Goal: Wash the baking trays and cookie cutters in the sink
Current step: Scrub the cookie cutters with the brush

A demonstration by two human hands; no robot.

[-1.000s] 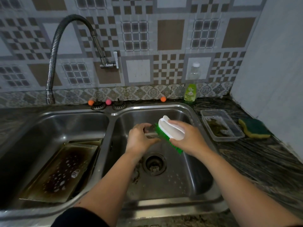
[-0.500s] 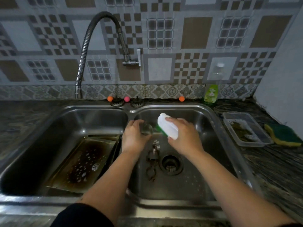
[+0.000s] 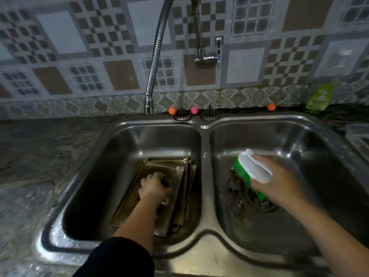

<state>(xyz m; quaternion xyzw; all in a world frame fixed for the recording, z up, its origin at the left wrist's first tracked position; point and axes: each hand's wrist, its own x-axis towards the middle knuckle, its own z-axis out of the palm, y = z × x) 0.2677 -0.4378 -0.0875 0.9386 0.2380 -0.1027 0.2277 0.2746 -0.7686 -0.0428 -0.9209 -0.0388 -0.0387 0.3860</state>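
Left hand (image 3: 154, 186) is down in the left basin at about 7 o'clock of the frame, fingers curled over a small shiny cookie cutter (image 3: 166, 181) held just above or against the top baking tray; contact with the tray cannot be confirmed through the blur. Baking trays (image 3: 159, 170), dark and stained, lie stacked flat on the left basin floor, their edges fanned out toward 3 o'clock. Right hand (image 3: 279, 182) is over the right basin at about 4 o'clock, fingers wrapped around the white handle of a scrub brush (image 3: 252, 166), green bristles facing down and toward the basin floor. More cookie cutters (image 3: 234, 188) lie loose on the right basin floor just at 9 o'clock of the drain (image 3: 263, 202), under and beside the bristles. Double sink (image 3: 203, 234) of stainless steel fills the lower frame. Flexible faucet hose (image 3: 154, 62) arches from the wall tap at 12 o'clock and ends above the back rim of the left basin. Green soap bottle (image 3: 319, 95) stands on the tabletop at 2 o'clock, against the tiled wall.
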